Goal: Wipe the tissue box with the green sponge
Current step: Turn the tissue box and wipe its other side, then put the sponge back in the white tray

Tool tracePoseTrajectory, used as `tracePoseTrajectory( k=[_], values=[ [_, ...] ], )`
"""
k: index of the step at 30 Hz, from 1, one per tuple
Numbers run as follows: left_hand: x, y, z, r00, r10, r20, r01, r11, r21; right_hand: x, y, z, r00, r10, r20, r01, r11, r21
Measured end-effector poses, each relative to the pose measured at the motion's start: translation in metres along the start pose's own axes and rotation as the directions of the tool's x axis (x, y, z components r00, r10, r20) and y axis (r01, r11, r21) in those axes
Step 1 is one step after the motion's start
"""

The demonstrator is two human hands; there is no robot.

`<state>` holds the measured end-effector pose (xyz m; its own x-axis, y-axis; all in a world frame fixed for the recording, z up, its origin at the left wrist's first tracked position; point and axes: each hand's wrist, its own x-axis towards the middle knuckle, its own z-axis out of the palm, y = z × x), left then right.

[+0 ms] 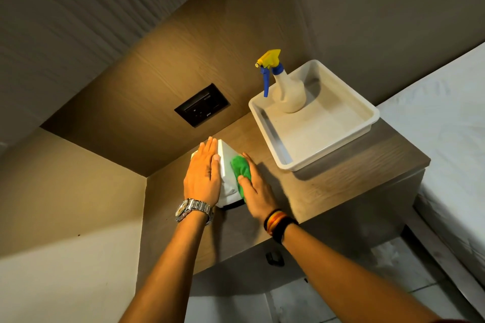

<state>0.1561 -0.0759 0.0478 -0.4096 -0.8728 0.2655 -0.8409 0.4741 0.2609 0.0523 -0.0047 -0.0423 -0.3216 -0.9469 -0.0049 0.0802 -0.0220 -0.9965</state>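
Your left hand point(203, 174) lies flat on the white tissue box point(227, 165) on the wooden surface point(328, 186), while your right hand point(256, 187) presses the green sponge point(240, 169) against the box's side.

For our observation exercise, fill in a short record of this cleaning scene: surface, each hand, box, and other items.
surface: wooden bedside unit
left hand: flat on the tissue box, steadying it
right hand: presses the green sponge against the box's right side
tray: white, behind the box
spray bottle: upright in the tray
wall: dark socket panel
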Motion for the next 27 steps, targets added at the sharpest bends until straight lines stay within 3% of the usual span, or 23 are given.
tracePoseTrajectory(
  k=[2,5,10,14,20,23,27],
  values=[
    [-0.001,0.001,0.001,1.000,-0.004,-0.007,0.004,1.000,-0.012,0.026,-0.016,0.000,0.990,0.133,-0.037,-0.129,0.988,0.085],
    [-0.001,0.003,0.001,1.000,-0.017,-0.018,0.016,1.000,-0.023,0.059,-0.035,-0.001,0.982,0.190,-0.027,-0.184,0.972,0.149],
    [-0.002,0.004,0.001,1.000,-0.014,-0.027,0.013,0.999,-0.043,0.044,-0.038,0.006,0.999,0.040,0.028,-0.044,0.985,0.166],
    [-0.003,0.004,0.000,1.000,-0.006,-0.023,0.006,1.000,-0.005,-0.012,-0.016,-0.003,0.993,-0.087,0.074,0.090,0.995,-0.039],
    [-0.002,0.010,-0.004,1.000,-0.011,0.029,0.011,1.000,0.018,-0.061,-0.019,-0.037,0.982,-0.038,0.183,0.040,0.999,-0.007],
    [-0.001,0.011,-0.010,0.997,0.002,0.082,-0.004,1.000,0.017,-0.062,-0.043,-0.078,0.995,-0.029,0.096,0.033,0.999,-0.038],
    [0.003,0.018,-0.017,0.993,-0.003,0.118,0.002,1.000,0.008,-0.018,-0.097,-0.135,0.991,-0.133,-0.024,0.127,0.977,-0.172]
  ],
)
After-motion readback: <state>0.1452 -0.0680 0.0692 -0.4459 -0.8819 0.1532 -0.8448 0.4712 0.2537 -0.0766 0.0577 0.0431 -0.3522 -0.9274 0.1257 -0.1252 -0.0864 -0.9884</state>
